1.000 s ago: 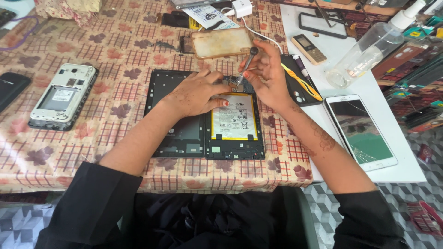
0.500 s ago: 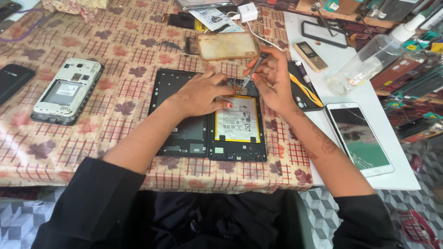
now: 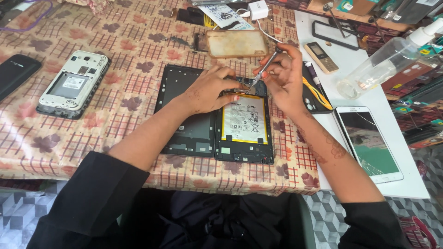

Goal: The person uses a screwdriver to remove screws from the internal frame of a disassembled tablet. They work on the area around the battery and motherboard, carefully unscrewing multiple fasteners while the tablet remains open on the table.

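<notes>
- At the far left of our worktop [image 3: 138,41], on its patterned cloth, lies a black phone [image 3: 16,74], and just beside it a white phone shell [image 3: 71,85] with its back off.
- Near the middle lies the opened tablet [image 3: 214,115]: a black back panel [image 3: 184,124] on the left, and touching it on the right, the half carrying the yellow-edged battery [image 3: 244,120].
- Our left hand [image 3: 210,90] rests flat on the tablet's upper edge, fingers spread and pressing down, clamped on nothing.
- Our right hand [image 3: 284,76] is closed around a thin screwdriver [image 3: 263,71], which is tilted with its tip touching the tablet just above the battery.
- Behind the hands lies a yellowed clear phone case [image 3: 236,43].
- Right of the cloth, on the white part of the worktop, we see a small keypad phone [image 3: 322,57], a clear spray bottle [image 3: 383,62] on its side, and a white phone with a cracked screen [image 3: 369,143].
</notes>
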